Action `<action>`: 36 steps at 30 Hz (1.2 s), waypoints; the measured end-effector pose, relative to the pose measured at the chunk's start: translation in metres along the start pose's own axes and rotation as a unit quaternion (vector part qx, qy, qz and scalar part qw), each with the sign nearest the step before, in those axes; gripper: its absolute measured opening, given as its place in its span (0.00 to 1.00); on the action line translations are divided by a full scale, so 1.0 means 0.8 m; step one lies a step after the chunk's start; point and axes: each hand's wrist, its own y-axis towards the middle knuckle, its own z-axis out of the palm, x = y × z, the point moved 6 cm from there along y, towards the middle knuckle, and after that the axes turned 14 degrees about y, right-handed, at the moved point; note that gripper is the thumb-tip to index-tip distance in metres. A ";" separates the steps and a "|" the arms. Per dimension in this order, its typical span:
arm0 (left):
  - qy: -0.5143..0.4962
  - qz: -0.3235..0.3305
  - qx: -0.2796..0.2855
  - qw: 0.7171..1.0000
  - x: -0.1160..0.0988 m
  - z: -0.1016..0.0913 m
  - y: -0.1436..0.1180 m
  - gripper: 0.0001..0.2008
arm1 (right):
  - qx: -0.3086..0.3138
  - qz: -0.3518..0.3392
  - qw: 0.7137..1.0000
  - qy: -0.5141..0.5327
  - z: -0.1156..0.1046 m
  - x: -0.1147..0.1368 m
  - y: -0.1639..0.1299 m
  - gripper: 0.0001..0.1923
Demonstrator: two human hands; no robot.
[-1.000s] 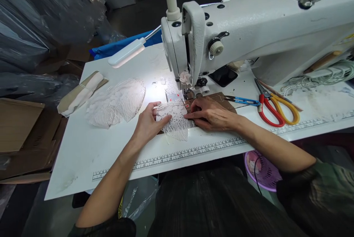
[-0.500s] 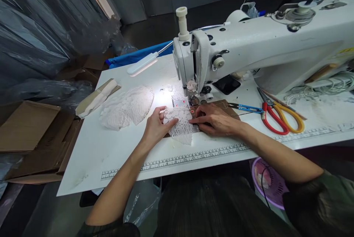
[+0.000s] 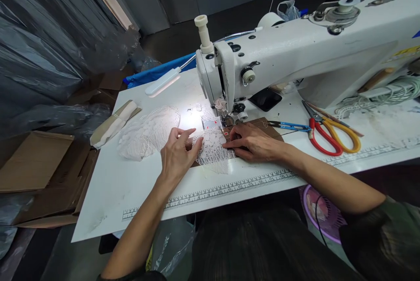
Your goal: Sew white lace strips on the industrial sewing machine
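Observation:
A white lace piece [image 3: 213, 152] lies under the needle area of the sewing machine [image 3: 226, 75], its fringed lower edge toward me. My left hand [image 3: 179, 152] is at the lace's left edge, thumb and fingers apart, gripping nothing. On the other side, my right hand [image 3: 247, 142] has bent fingers, with one fingertip at the lace's right edge. A brown board [image 3: 269, 132] shows beneath that hand. More white lace [image 3: 147, 134] lies bunched to the left of my left hand.
Red-and-yellow-handled scissors [image 3: 328, 134] and blue thread snips [image 3: 292, 126] lie right of my right hand. A lamp [image 3: 163, 83] lights the work. A rolled strip [image 3: 114, 125] sits at the table's left. Printed ruler [image 3: 223, 190] runs along the front edge; cardboard boxes [image 3: 36, 158] stand left.
My left hand has let go of the lace's left edge and drawn slightly left, its fingers spreading. My right hand stays at the lace's right edge. The view has shifted slightly.

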 end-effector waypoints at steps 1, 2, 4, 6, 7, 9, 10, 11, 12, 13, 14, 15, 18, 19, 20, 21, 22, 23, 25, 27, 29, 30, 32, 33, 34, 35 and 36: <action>0.021 0.076 -0.017 0.997 -0.011 -0.002 0.003 0.13 | 0.000 0.000 1.000 0.001 0.000 0.000 0.000 0.17; 0.026 0.161 -0.022 0.986 -0.023 -0.001 0.006 0.12 | 0.000 0.000 1.000 0.001 0.000 0.000 0.000 0.17; 0.012 0.317 -0.010 0.948 -0.044 0.007 0.008 0.11 | 0.001 0.001 1.000 -0.002 0.000 0.000 0.000 0.18; -0.003 0.397 -0.003 0.918 -0.054 0.017 0.013 0.13 | 0.002 0.004 1.000 -0.003 0.000 0.000 0.000 0.18; -0.004 0.414 -0.001 0.910 -0.056 0.022 0.017 0.14 | 0.004 0.007 1.000 -0.003 0.000 -0.001 0.000 0.18; 0.014 0.427 0.010 0.904 -0.058 0.033 0.023 0.17 | 0.008 0.012 1.000 0.001 0.001 -0.002 -0.001 0.17; 0.030 0.429 0.021 0.903 -0.058 0.038 0.025 0.17 | 0.009 0.014 1.000 0.003 0.001 -0.002 -0.001 0.17; 0.049 0.431 0.037 0.900 -0.058 0.044 0.025 0.18 | 0.010 0.017 1.000 0.003 0.001 -0.002 -0.001 0.17; 0.068 0.433 0.054 0.897 -0.058 0.048 0.025 0.19 | 0.011 0.020 1.000 0.001 0.001 -0.002 -0.001 0.17; 0.085 0.435 0.070 0.894 -0.058 0.052 0.024 0.21 | 0.012 0.021 1.000 -0.001 0.001 -0.002 -0.002 0.17; 0.097 0.436 0.082 0.891 -0.058 0.054 0.022 0.22 | 0.012 0.022 1.000 -0.004 0.001 -0.001 -0.002 0.17; 0.106 0.436 0.090 0.889 -0.058 0.055 0.020 0.23 | 0.013 0.021 1.000 -0.008 0.001 -0.001 -0.002 0.17; 0.124 0.426 0.098 0.891 -0.058 0.057 0.017 0.25 | 0.013 0.016 1.000 -0.020 0.002 0.001 -0.001 0.16; 0.128 0.421 0.100 0.892 -0.059 0.057 0.017 0.26 | 0.012 0.012 1.000 -0.026 0.002 0.001 -0.001 0.16; 0.133 0.415 0.102 0.894 -0.059 0.058 0.017 0.26 | 0.012 0.007 0.999 -0.032 0.003 0.001 -0.001 0.16; 0.137 0.409 0.104 0.896 -0.060 0.058 0.018 0.26 | 0.012 0.001 0.999 -0.037 0.003 0.000 -0.002 0.16; 0.141 0.403 0.106 0.898 -0.062 0.058 0.020 0.26 | 0.012 -0.002 0.999 -0.042 0.004 -0.001 -0.002 0.16; 0.145 0.396 0.108 0.900 -0.064 0.058 0.022 0.26 | 0.011 -0.002 0.999 -0.047 0.004 -0.003 -0.002 0.16; 0.153 0.378 0.108 0.907 -0.066 0.058 0.028 0.27 | 0.004 0.008 0.998 -0.056 0.002 -0.008 -0.003 0.16; 0.151 0.359 0.104 0.915 -0.068 0.058 0.034 0.27 | -0.007 0.022 0.998 -0.059 0.000 -0.012 -0.003 0.16; 0.136 0.342 0.097 0.925 -0.067 0.058 0.038 0.25 | -0.012 0.033 0.998 -0.060 -0.002 -0.012 -0.003 0.16; 0.127 0.338 0.095 0.928 -0.066 0.058 0.039 0.25 | -0.012 0.037 0.997 -0.062 -0.002 -0.012 -0.003 0.16; 0.106 0.337 0.095 0.931 -0.063 0.058 0.038 0.24 | -0.006 0.044 0.996 -0.073 -0.001 -0.009 -0.001 0.16; 0.096 0.338 0.097 0.931 -0.062 0.059 0.037 0.24 | -0.002 0.048 0.996 -0.080 -0.001 -0.008 0.000 0.16; 0.087 0.339 0.101 0.931 -0.060 0.059 0.037 0.24 | 0.002 0.050 0.995 -0.086 -0.001 -0.007 0.001 0.16; 0.081 0.340 0.104 0.931 -0.060 0.059 0.036 0.23 | 0.006 0.052 0.994 -0.091 -0.001 -0.006 0.002 0.16; 0.077 0.339 0.106 0.932 -0.059 0.060 0.036 0.23 | 0.009 0.053 0.994 -0.094 -0.001 -0.005 0.002 0.16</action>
